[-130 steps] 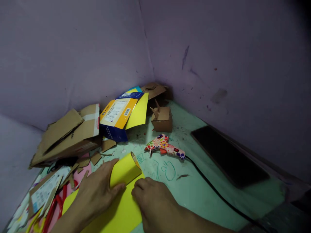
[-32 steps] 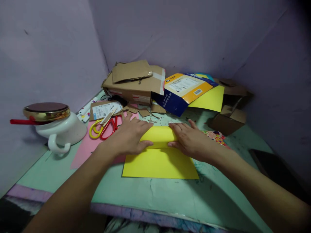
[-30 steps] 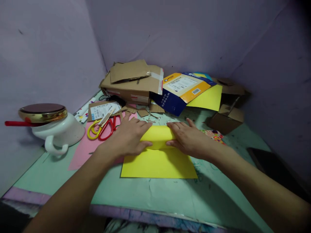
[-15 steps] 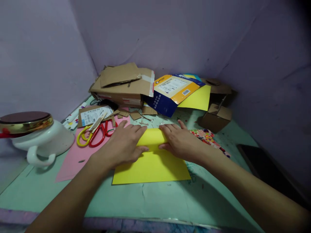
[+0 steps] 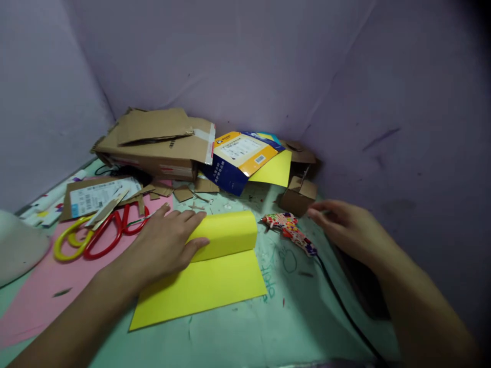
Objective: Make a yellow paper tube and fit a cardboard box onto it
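Take the yellow sheet [image 5: 218, 278] as your landmark: it lies on the bench [image 5: 238, 332] in front of you, its far part curled up into a rounded roll that runs across you from left to right. Your left hand [image 5: 172, 240] is on the left end of that roll, and its grip is clamped there, fingers over the top and thumb against the side nearest you.

The relation that counts is off the right end of the yellow sheet. There the flower-patterned glue gun [image 5: 291, 232] lies on its side, just beside the roll but apart from it. Its long axis slants: the nozzle points left at the sheet's roll, while the handle runs off to the right and toward you, with the black cord [image 5: 340, 301] leading on from its end.

Your right hand [image 5: 353, 230] is the nearer one, farther right of the yellow sheet than the gun, so the gun lies to the left of its fingertips. That grip is half curled and holds nothing you can see; whether thumb and fingers meet, you cannot tell. Beyond the gun from you, a small cardboard box [image 5: 299, 197] sits near those fingertips.
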`<act>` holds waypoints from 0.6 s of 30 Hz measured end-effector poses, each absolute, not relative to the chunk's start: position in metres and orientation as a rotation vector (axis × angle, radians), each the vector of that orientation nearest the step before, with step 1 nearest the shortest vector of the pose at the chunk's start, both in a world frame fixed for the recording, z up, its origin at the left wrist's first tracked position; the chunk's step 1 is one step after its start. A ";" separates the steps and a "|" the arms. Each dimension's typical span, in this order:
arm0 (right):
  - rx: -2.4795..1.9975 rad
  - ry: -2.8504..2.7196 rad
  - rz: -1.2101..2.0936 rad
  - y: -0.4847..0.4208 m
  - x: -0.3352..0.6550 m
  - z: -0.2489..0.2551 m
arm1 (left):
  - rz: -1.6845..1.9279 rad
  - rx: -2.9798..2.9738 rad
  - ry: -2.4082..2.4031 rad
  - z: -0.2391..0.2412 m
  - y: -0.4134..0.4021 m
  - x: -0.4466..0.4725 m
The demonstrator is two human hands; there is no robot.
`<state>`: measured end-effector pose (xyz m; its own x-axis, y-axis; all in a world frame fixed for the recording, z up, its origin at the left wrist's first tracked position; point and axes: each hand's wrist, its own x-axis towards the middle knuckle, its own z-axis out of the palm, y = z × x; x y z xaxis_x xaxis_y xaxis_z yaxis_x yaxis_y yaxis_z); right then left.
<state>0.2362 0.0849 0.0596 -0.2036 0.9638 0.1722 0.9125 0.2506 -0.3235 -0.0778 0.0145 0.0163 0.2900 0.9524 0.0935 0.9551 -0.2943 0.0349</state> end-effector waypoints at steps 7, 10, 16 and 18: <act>-1.951 -2.074 0.697 0.098 0.250 0.018 | -0.118 -2.489 -1.874 0.017 0.013 -0.077; -1.932 -2.018 0.860 0.104 0.244 0.006 | -0.113 -2.484 -1.866 0.018 0.012 -0.076; -1.840 -1.795 1.237 0.094 0.255 0.005 | -0.091 -2.503 -1.900 0.019 0.013 -0.076; -1.756 -1.712 1.293 0.081 0.263 0.006 | -0.116 -2.505 -1.904 0.019 0.015 -0.076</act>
<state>0.2628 0.0815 0.0060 -0.1574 0.9242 -0.3480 0.5877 -0.1955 -0.7851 -0.0760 0.0152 0.0190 0.2658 0.9625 0.0545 0.9620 -0.2685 0.0502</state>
